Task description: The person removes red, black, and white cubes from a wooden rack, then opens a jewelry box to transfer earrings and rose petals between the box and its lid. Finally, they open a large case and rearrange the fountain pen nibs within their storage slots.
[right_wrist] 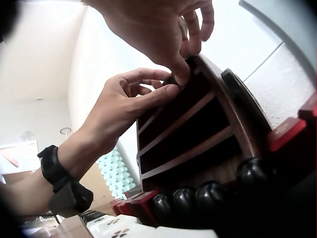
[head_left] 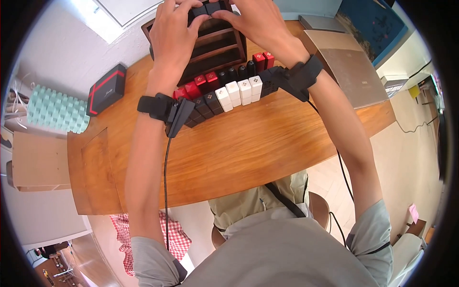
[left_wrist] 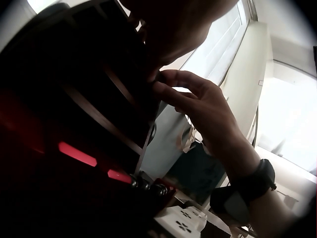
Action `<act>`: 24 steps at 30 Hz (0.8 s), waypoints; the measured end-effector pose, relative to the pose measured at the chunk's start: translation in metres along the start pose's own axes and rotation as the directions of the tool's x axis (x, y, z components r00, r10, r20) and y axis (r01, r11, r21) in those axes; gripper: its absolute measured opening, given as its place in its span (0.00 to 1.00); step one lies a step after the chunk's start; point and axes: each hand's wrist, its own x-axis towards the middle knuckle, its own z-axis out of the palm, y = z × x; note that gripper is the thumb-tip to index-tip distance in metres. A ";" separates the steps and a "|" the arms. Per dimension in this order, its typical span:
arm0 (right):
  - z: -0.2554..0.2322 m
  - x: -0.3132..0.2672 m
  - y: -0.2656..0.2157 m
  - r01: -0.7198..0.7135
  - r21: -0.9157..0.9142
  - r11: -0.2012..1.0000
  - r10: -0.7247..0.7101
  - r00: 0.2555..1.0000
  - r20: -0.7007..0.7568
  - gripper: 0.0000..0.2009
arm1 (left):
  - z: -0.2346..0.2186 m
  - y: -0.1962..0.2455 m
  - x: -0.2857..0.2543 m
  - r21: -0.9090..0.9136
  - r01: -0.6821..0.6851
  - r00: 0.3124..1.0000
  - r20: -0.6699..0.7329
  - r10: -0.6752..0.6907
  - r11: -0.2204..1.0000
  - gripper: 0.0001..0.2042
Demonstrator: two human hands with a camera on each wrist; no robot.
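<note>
The brown wooden table (head_left: 229, 148) bears a dark-brown tiered wooden rack (head_left: 215, 52), which looks rigid and fairly heavy, best taken by its side walls. The left hand (head_left: 174, 31) and right hand (head_left: 262, 24) meet at its upper end, fingers bent, thumbs and fingertips pinching the small black square-edged pieces (head_left: 213, 7) there. Those pieces seem light, stiff and perhaps slippery, so opposite sides offer the surest hold. Nearby, upright white rectangular tubes (head_left: 234, 93) look narrow and easy to tip; grip them low.
</note>
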 end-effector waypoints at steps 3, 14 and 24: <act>-0.004 -0.003 -0.005 0.059 0.015 0.998 -0.059 0.997 -0.049 0.11 | -0.005 -0.004 -0.001 -0.001 -0.033 0.996 -0.077 0.033 0.999 0.11; 0.000 -0.023 -0.069 0.052 0.445 0.894 0.052 0.975 -0.218 0.15 | -0.106 0.002 -0.085 -0.615 0.343 0.837 -0.144 -0.528 0.710 0.12; 0.030 -0.031 -0.121 -0.144 0.596 0.790 -0.058 0.950 0.306 0.13 | -0.124 -0.034 -0.155 -0.561 0.417 0.874 0.031 -0.485 0.715 0.11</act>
